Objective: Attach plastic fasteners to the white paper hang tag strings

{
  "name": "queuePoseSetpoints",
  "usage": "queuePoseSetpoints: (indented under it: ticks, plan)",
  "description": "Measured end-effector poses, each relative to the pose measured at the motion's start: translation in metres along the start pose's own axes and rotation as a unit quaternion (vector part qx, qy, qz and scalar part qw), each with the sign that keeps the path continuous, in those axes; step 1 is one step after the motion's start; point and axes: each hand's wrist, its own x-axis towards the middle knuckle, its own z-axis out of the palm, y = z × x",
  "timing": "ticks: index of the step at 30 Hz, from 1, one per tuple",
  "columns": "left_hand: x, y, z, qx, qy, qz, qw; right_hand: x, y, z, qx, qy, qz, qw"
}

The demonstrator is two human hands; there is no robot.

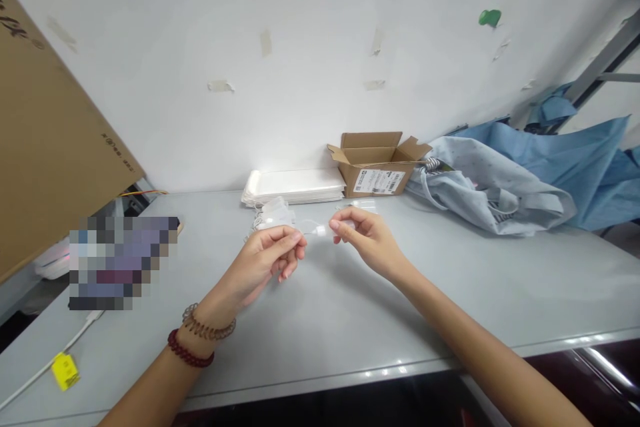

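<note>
Above the grey table, my two hands are close together with a small clear plastic piece between them. My right hand pinches one end of this piece between thumb and fingers. From its other side a thin pale cord runs to my left hand, where thumb and forefinger are closed on it. Just behind my left hand lies a pile of similar clear plastic pieces with white cords. Another flat clear piece lies on the table behind my right hand, partly hidden by it.
Against the wall are a stack of white padded envelopes and an open cardboard box. A light blue cloth bag lies at right. On the left are a blurred-out device, a white cable with yellow tag, and a large cardboard sheet.
</note>
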Motion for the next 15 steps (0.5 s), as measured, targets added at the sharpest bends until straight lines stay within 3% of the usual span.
queuePoseSetpoints:
  ticks: [15]
  plan:
    - [0.0, -0.0048, 0.0005, 0.05, -0.008, 0.021, 0.999, -0.0009, -0.0051, -0.0016, -0.061, -0.028, -0.03, 0.997]
